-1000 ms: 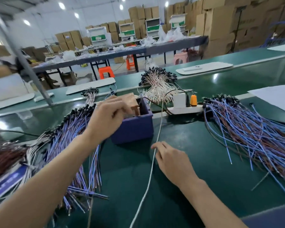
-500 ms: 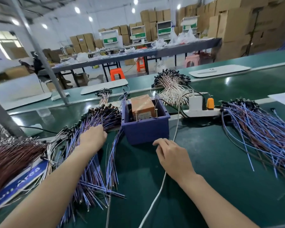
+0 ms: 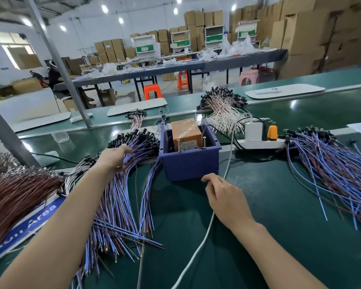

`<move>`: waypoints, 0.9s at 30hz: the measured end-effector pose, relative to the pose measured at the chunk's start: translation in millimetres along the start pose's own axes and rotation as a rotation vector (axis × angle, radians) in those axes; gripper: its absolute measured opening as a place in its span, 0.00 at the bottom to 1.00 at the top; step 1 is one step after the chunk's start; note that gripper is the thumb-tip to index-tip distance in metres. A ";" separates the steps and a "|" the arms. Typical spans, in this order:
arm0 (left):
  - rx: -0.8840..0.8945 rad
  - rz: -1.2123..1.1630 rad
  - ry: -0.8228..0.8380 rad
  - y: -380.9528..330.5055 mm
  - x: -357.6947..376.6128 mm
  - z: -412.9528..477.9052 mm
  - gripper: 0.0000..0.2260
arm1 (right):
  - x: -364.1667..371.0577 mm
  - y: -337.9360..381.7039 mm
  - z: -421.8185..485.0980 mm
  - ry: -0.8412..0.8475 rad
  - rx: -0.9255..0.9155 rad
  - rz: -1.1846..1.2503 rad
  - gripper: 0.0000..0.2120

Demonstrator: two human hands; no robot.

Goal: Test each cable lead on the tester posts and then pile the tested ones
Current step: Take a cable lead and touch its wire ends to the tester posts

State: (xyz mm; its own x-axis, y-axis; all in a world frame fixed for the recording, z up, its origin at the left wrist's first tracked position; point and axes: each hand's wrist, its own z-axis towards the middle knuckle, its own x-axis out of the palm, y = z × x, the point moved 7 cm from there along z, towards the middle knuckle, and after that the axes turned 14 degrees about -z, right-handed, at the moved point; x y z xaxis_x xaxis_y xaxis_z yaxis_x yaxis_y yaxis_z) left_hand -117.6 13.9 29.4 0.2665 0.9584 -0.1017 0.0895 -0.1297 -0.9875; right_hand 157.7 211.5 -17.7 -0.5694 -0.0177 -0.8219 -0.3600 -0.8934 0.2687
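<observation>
Two heaps of thin blue-and-brown cable leads flank the tester: the left heap [image 3: 121, 197] and the right heap [image 3: 331, 172]. We cannot tell which is the tested one; we judge the batch mid-way, with many leads on both sides.

- No lead touches the tester posts [image 3: 204, 142]. The two metal pins stand upright in the blue plastic bin [image 3: 191, 165], in front of an orange tape-wrapped block [image 3: 186, 130].
- Left hand [image 3: 115, 158] lies on the left heap near its black plug ends. We cannot tell whether it pinches a lead.
- Right hand [image 3: 227, 197] rests loosely curled over a white cable [image 3: 204, 236] on the matte green worktop [image 3: 279, 215], gripping nothing visible.
- Leads look limp and glossy-sheathed, with darker tips.
</observation>
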 end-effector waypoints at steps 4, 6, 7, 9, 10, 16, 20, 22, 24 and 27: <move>-0.112 -0.318 0.127 -4.2 2.4 -8.4 0.09 | 0.5 -1.5 -0.2 0.015 0.017 0.009 0.10; -0.152 -0.378 0.146 -7.5 6.0 -11.7 0.08 | 0.7 -2.4 -0.4 0.017 0.027 0.010 0.10; -0.156 -0.340 0.146 -8.0 8.8 -11.7 0.07 | 0.9 -3.0 -0.4 0.019 0.032 0.011 0.10; -0.129 -0.160 0.127 -4.5 13.8 -10.8 0.06 | 1.3 -3.6 -0.5 0.021 0.035 0.011 0.10; -0.110 -0.061 0.116 -0.3 17.1 -10.4 0.06 | 1.6 -3.8 -0.8 0.022 0.035 0.008 0.10; 0.037 0.425 0.138 28.4 45.6 -10.8 0.17 | 3.7 -5.8 -1.9 0.047 0.041 -0.004 0.09; 0.133 0.691 0.115 32.3 53.8 -13.1 0.18 | 4.7 -7.2 -1.9 0.055 0.049 -0.009 0.08; 0.134 0.689 0.106 32.9 54.7 -13.6 0.14 | 4.3 -7.6 -1.7 0.051 0.056 0.000 0.08; 0.131 0.670 0.098 34.4 53.9 -12.6 0.11 | 4.4 -7.7 -1.7 0.056 0.056 0.004 0.08; 0.134 0.657 0.103 35.7 53.6 -10.2 0.12 | 4.6 -7.6 -1.4 0.062 0.056 0.006 0.08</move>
State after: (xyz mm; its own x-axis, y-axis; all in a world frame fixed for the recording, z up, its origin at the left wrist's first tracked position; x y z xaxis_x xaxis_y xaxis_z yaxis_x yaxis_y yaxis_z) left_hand -90.4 58.0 -10.0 0.3156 0.6615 -0.6803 -0.2398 -0.6381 -0.7317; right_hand 158.9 217.6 -24.2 -0.5256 -0.0523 -0.8491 -0.3984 -0.8667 0.3001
